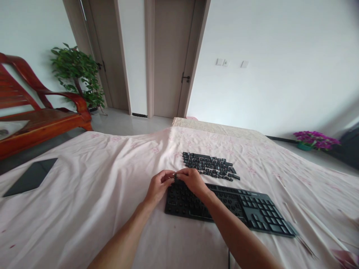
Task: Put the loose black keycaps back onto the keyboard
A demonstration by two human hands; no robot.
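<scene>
A black keyboard (269, 215) lies on the cloth, its right-hand keys in place and many keycaps gone from its left and middle. At its upper left corner my left hand (160, 184) and my right hand (193, 179) meet, thumbs and forefingers pinched together. Between the fingertips shows a small dark keycap (175, 175), partly hidden by the fingers. Just beyond the keyboard, loose black keycaps (209, 163) are laid out in rows. My right forearm crosses over the keyboard and hides part of its middle.
Tweezers (307, 246) lie by the keyboard's right end, near a thin pale stick (289, 212). A dark tablet (30, 177) rests at the left on the pink-white cloth (112, 209). Beyond stand a wooden chair (42, 101), a leafy plant (78, 74) and purple flowers (316, 139).
</scene>
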